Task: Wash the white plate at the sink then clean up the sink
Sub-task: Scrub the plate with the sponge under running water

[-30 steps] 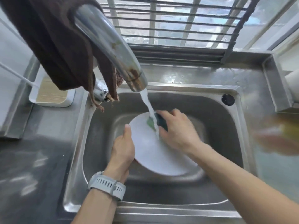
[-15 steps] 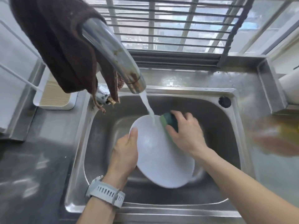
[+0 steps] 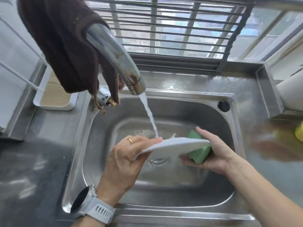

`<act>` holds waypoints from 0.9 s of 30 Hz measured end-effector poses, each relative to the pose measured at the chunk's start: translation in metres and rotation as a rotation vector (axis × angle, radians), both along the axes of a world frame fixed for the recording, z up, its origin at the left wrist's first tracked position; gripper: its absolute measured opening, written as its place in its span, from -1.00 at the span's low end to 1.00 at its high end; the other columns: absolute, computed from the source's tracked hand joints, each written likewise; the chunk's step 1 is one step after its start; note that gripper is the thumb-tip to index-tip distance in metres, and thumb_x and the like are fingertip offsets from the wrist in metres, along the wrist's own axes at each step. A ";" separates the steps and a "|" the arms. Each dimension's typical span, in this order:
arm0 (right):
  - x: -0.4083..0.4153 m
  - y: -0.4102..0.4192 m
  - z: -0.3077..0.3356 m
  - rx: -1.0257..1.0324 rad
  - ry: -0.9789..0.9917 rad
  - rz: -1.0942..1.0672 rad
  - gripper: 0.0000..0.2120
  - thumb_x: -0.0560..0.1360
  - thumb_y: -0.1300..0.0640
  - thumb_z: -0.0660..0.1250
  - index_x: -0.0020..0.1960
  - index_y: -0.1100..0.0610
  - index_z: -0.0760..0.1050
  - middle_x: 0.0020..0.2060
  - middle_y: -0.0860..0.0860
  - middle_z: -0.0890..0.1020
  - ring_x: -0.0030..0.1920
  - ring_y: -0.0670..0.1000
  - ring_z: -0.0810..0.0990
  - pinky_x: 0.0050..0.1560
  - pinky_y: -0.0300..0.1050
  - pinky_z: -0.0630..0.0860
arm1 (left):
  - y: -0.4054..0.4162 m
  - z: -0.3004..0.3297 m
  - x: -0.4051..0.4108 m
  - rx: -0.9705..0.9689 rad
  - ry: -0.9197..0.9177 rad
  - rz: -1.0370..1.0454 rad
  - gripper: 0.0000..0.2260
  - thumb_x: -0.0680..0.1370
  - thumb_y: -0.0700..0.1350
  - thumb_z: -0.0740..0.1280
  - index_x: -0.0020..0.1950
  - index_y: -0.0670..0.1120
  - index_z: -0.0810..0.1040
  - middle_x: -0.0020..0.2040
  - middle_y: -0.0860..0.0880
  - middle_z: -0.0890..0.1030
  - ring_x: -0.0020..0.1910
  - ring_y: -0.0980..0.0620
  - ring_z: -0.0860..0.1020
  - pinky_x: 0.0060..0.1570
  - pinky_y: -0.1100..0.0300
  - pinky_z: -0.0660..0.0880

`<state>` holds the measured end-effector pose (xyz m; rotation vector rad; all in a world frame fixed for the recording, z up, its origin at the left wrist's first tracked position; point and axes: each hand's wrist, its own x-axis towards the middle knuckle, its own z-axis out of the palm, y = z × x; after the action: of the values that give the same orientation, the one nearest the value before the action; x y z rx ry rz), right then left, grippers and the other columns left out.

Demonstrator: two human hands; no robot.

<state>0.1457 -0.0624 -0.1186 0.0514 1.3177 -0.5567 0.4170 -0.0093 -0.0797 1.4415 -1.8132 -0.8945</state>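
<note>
I hold the white plate (image 3: 173,145) nearly edge-on over the steel sink (image 3: 213,190). My left hand (image 3: 124,161) grips its left rim, thumb on top, a ring on one finger. My right hand (image 3: 211,153) is shut on a green sponge (image 3: 199,153) pressed against the plate's right edge and underside. Water runs from the tap (image 3: 118,61) onto the plate's far rim next to my left fingers. The plate's upper face is hidden by the tilt.
A brown cloth (image 3: 62,45) hangs over the tap. A white tray (image 3: 54,97) sits on the left counter. A black plug hole (image 3: 223,106) is at the sink's far right corner. Something yellow (image 3: 299,132) lies at the right edge. The drain (image 3: 157,161) shows under the plate.
The plate has turned from face-up to almost edge-on and lifted. My right hand has slid with the sponge from the top rim to the plate's right edge and underside.
</note>
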 end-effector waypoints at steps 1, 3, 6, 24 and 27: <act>0.001 0.000 0.003 0.010 -0.030 0.011 -0.66 0.42 0.03 0.50 0.09 0.21 0.59 0.03 0.25 0.67 0.07 0.27 0.64 0.19 0.43 0.49 | 0.002 -0.002 0.001 -0.013 0.006 -0.010 -0.73 0.62 -0.04 0.36 0.28 0.17 0.67 0.10 0.24 0.68 0.08 0.10 0.62 -0.01 0.08 0.57; 0.003 0.000 0.002 0.011 -0.069 -0.027 -0.70 0.39 0.27 0.46 0.10 0.30 0.55 0.02 0.30 0.67 -0.05 0.26 0.71 0.01 0.28 0.63 | 0.006 -0.007 0.003 -0.003 0.061 0.013 -0.71 0.58 -0.08 0.39 0.27 0.17 0.68 0.12 0.20 0.69 0.11 0.03 0.63 0.01 0.02 0.58; 0.004 0.003 -0.007 -0.039 -0.108 -0.121 -0.68 0.24 0.49 0.39 -0.04 0.29 0.50 -0.18 0.22 0.62 -0.25 0.12 0.68 -0.21 -0.02 0.70 | 0.012 -0.015 0.004 0.079 0.188 0.070 -0.69 0.54 -0.18 0.44 0.21 0.15 0.71 0.14 0.11 0.69 0.16 -0.05 0.64 0.12 -0.03 0.60; 0.008 0.033 -0.001 -0.521 0.472 0.148 -0.31 0.19 0.10 0.66 0.27 -0.07 0.51 0.11 0.08 0.68 0.03 0.04 0.68 -0.04 -0.08 0.58 | -0.007 -0.015 -0.033 0.713 0.996 0.768 -0.74 0.63 -0.06 0.35 0.30 -0.05 0.62 0.15 -0.15 0.73 0.12 -0.16 0.71 0.13 -0.11 0.62; 0.022 0.039 0.007 -0.718 0.838 0.412 -0.46 0.32 -0.08 0.60 0.24 -0.21 0.49 0.11 -0.13 0.60 0.06 -0.24 0.59 0.06 -0.27 0.51 | -0.008 -0.018 -0.034 0.635 0.924 0.742 -0.79 0.66 -0.07 0.31 0.25 -0.05 0.63 0.10 -0.11 0.75 0.09 -0.13 0.71 0.10 -0.08 0.63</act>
<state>0.1681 -0.0232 -0.1118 -1.1247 1.7803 -0.6913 0.3828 -0.0175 -0.0974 1.4881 -0.2730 -1.4341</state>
